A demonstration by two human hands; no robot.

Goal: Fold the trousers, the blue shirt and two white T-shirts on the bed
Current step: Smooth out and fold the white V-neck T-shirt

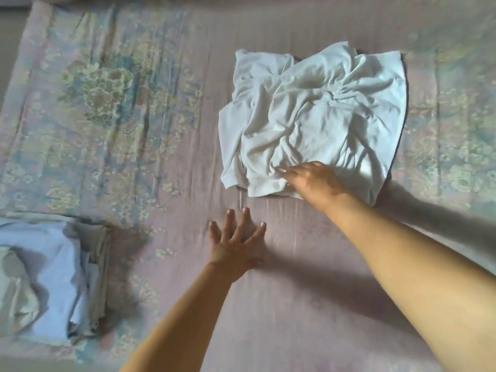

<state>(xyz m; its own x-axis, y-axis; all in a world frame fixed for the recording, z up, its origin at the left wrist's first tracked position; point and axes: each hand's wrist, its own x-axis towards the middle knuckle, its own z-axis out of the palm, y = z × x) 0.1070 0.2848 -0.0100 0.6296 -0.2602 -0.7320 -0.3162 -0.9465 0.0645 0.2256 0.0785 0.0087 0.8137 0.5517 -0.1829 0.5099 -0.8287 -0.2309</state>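
A crumpled white T-shirt (311, 116) lies on the bed, right of centre. My right hand (311, 181) pinches its near hem. My left hand (236, 240) is spread flat with straight fingers on the bare sheet just below the shirt's near left corner, apart from the cloth. At the lower left sits a stack with the folded blue shirt (57, 267) on top and beige folded trousers (100, 267) showing along its right side.
The bed (281, 318) has a pink sheet with a pale floral pattern down the left and right sides. Its left edge runs along the frame's left border. Bare sheet lies between the stack and the T-shirt.
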